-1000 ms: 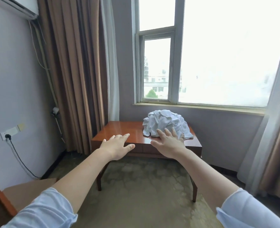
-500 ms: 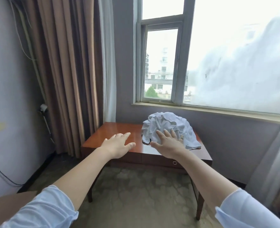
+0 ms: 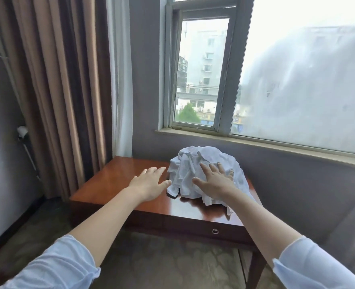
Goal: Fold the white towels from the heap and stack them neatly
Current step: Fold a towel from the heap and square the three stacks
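A crumpled heap of white towels (image 3: 195, 161) lies on the right half of a reddish wooden table (image 3: 114, 184) under the window. My right hand (image 3: 216, 180) is stretched out with straight, spread fingers in front of the heap; whether it touches the cloth I cannot tell. My left hand (image 3: 149, 182) reaches forward, fingers straight, over the table just left of the heap, holding nothing. No folded towels are visible.
The table has a drawer with a ring pull (image 3: 215, 231) at its front. Brown and white curtains (image 3: 68, 90) hang to the left, a window sill (image 3: 255, 142) runs behind the table, and patterned carpet (image 3: 162, 263) lies in front.
I have come closer to the table, which now looks larger. Both hands have advanced, the right one now over the heap's front and the left one over the tabletop.
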Demonstrator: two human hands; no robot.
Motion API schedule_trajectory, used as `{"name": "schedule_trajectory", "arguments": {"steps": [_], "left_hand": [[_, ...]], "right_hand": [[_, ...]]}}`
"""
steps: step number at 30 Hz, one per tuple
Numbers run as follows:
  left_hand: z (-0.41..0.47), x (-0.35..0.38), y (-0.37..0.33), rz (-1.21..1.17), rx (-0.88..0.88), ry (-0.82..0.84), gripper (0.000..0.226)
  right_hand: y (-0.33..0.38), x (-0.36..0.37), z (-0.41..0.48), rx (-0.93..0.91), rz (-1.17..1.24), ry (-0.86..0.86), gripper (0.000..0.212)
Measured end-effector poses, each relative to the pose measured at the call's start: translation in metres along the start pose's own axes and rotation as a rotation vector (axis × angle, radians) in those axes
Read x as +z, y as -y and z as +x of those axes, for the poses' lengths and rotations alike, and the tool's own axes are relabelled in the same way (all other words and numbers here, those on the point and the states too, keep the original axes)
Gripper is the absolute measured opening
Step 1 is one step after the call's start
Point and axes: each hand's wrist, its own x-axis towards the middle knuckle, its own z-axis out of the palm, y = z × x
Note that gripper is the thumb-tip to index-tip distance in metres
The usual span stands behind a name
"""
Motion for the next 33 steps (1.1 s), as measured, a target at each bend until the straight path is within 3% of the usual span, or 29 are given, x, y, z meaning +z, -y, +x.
{"name": "schedule_trajectory", "arguments": {"steps": [16, 25, 33], "left_hand": [[0.332, 0.028, 0.009, 0.037, 0.227, 0.055, 0.064], [0.432, 0.068, -0.006, 0.034, 0.313, 0.117, 0.063], [0.512, 0.116, -0.02, 0.001, 0.26, 0.169, 0.064]], "right_hand": [[-0.062, 0.02, 0.256, 0.204, 0.03, -0.114, 0.073], [-0.116, 0.041, 0.329, 0.325, 0.079, -0.103, 0.075], [-0.18, 0.078, 0.412, 0.367, 0.152, -0.012, 0.077]]}}
